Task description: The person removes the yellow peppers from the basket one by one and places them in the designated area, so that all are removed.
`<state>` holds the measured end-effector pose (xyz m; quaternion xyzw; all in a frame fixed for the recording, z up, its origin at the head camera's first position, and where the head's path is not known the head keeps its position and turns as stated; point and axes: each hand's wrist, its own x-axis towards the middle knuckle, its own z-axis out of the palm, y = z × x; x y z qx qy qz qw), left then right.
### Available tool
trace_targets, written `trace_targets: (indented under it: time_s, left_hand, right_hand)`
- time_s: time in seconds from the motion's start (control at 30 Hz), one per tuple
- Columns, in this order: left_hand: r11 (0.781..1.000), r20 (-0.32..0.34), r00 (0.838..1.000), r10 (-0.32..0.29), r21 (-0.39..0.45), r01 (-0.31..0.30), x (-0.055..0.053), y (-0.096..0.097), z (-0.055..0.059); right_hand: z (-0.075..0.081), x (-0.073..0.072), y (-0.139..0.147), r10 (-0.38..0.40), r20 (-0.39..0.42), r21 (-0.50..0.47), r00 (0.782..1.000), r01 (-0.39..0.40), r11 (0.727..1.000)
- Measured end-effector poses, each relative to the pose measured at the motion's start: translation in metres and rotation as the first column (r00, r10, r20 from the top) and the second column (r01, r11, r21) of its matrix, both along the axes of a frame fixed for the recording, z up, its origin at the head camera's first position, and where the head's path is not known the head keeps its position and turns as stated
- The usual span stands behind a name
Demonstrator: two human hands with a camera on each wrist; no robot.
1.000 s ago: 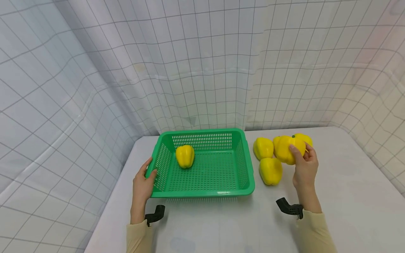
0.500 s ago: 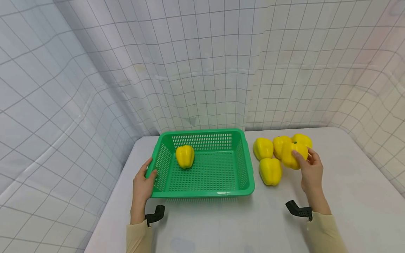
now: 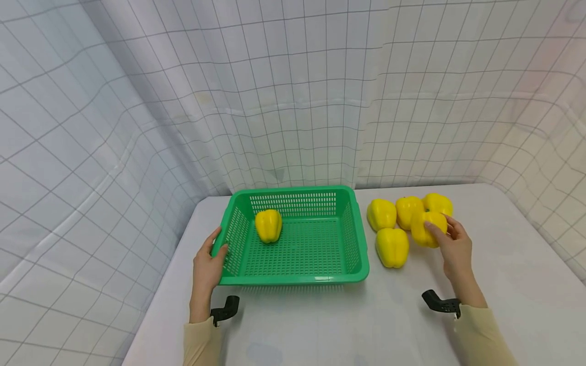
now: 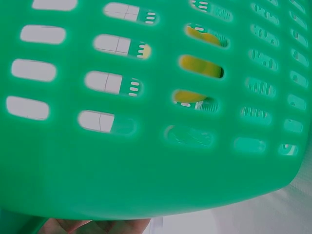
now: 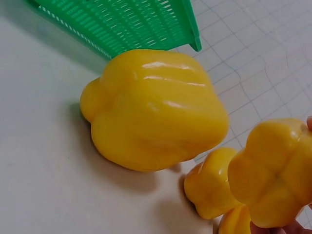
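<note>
My left hand (image 3: 208, 265) grips the left rim of a green perforated plastic basket (image 3: 293, 280), thumb over the edge; in the left wrist view only bits of its fingers show below the basket wall (image 4: 112, 180). One yellow bell pepper (image 3: 268, 226) sits inside the basket, near its left end. To the right of the basket, my right hand (image 3: 458, 254) holds another yellow bell pepper (image 3: 426, 233) between thumb and fingers. The right wrist view shows the lobed bottom of this held pepper (image 5: 273, 170). Part of the right hand is outside that view.
Several more yellow bell peppers lie right of the basket: a front pepper (image 3: 392, 248), a left pepper (image 3: 381, 214), a middle pepper (image 3: 407, 211) and a far right pepper (image 3: 439, 202). A white gridded curtain (image 3: 293, 101) hangs behind the white table (image 3: 320, 325).
My right hand has moved right and toward me with the held pepper, which now overlaps the pile less. The left hand and the basket stay put.
</note>
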<state>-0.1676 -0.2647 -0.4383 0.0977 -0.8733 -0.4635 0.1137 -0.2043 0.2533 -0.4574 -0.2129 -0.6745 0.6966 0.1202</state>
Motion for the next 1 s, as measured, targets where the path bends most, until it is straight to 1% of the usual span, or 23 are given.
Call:
trace_targets:
  time_s: [0.2, 0.37, 0.57, 0.77, 1.0]
  left_hand:
    - [1.0, 0.001, 1.0, -0.001, 0.0, 0.001, 0.0, 0.0, 0.001]
    - [1.0, 0.0, 1.0, 0.003, -0.001, -0.003, 0.0, 0.0, 0.001]
    - [1.0, -0.001, 1.0, 0.006, -0.005, -0.006, 0.0, 0.0, 0.0]
    - [1.0, 0.001, 1.0, 0.003, -0.009, -0.003, 0.0, 0.0, 0.0]
    - [1.0, 0.0, 1.0, 0.007, -0.013, -0.007, -0.001, 0.0, 0.0]
  right_hand:
    - [-0.006, -0.001, 0.005, 0.014, 0.023, 0.013, 1.0, -0.015, 1.0]
    - [-0.01, -0.001, 0.007, 0.039, 0.087, 0.099, 0.995, -0.047, 0.994]
    - [-0.013, -0.002, 0.007, 0.057, 0.159, 0.145, 0.986, -0.081, 0.986]
    - [-0.016, -0.002, 0.007, 0.074, 0.185, 0.169, 0.98, -0.105, 0.98]
    - [-0.02, 0.0, 0.008, 0.088, 0.213, 0.214, 0.973, -0.134, 0.968]
